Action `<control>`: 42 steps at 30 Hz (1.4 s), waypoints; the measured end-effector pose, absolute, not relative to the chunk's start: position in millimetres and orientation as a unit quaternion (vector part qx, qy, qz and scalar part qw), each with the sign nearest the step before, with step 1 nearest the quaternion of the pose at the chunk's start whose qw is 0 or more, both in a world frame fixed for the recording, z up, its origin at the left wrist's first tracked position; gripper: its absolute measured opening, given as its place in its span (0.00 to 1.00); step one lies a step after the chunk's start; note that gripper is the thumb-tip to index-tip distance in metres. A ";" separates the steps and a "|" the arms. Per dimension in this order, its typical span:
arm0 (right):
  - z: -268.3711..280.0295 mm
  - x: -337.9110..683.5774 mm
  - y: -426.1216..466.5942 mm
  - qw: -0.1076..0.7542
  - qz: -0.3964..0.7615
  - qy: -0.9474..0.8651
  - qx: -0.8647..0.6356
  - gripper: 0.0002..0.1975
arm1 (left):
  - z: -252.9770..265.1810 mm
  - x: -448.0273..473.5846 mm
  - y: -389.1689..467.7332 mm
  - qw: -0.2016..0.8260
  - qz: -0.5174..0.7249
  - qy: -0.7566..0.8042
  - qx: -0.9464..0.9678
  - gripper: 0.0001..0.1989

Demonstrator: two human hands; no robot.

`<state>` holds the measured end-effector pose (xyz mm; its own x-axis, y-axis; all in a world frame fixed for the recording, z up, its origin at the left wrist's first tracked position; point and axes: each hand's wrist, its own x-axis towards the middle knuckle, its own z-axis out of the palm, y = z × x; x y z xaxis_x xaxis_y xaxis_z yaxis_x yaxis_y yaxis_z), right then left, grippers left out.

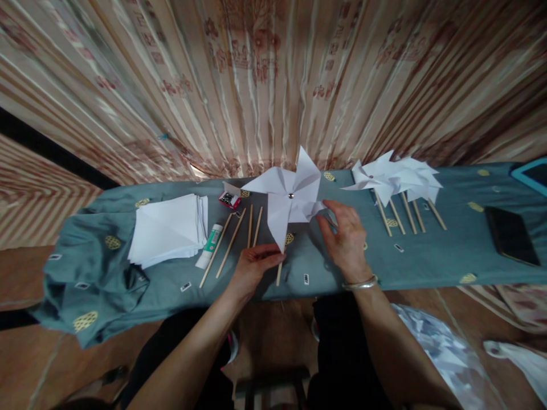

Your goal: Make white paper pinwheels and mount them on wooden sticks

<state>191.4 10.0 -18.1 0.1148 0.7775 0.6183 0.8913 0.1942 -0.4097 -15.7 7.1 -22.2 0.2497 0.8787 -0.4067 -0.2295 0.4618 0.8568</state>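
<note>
Two bare hands are engaged on one four-bladed white paper pinwheel (277,182) w/ a round shiny metal pin at its ctr. Pinwheel location: mid-table, over the grey-green cloth w/ yellow pineapple prints (325,285), btwn the paper stock (L) and the pinwheel group (R). L hand (252,267): thumb and fingers drawn narrow, gripping the thin pale wooden stick (279,275) just under the tip of the lower blade. R hand (345,233): thumb and index close tog., holding the end of the R-hand blade; silver-coloured metal bangle (359,283) on the wrist. Whether the pinwheel touches the cloth: cannot tell. L side: neat-ish stack of white paper sheets (166,230); next to it, green-and-white cylindrical glue stick (209,246); then 4 loose pale wooden sticks (231,242), approx. side by side. Small red open box (229,199) w/ dark, shiny contents lies beyond the sticks, nr the far edge. R side: overlapping group of white paper pinwheels (382,176), 5 sticks showing, pointing twd the person. Far R: black flat rectangular device (511,234) and, partly out of view, a blue-edged tablet-like device (534,172).
</note>
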 end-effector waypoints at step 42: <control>-0.9 149.3 4.3 0.560 0.655 -0.230 -0.453 0.16 | -24.3 -12.6 7.2 0.666 0.394 0.508 0.378 0.14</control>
